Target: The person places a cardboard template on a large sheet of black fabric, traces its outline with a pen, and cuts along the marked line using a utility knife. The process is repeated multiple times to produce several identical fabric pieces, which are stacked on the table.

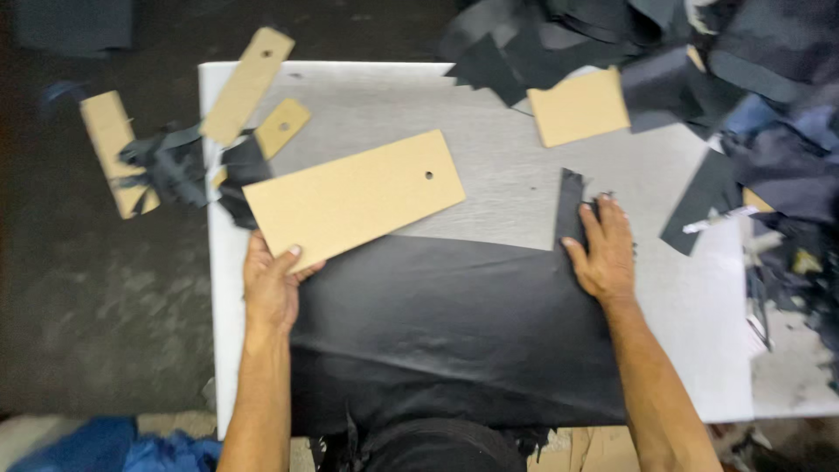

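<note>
My left hand point(269, 288) pinches the long tan cardboard template point(354, 198) by one corner while my right hand point(605, 249) lies flat and open on the black leather sheet point(454, 323), mid-frame, so either could skew.

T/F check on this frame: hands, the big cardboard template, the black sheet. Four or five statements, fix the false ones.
1. The left hand grips the large cardboard template at its lower corner. True.
2. The right hand holds a pair of scissors. False: it lies flat on the black sheet, holding nothing.
3. The large template has a small round hole near one end. True.
4. The black sheet covers the whole grey cutting board. False: the far half of the board is bare.
5. Dark scraps are piled at the far right. True.
</note>
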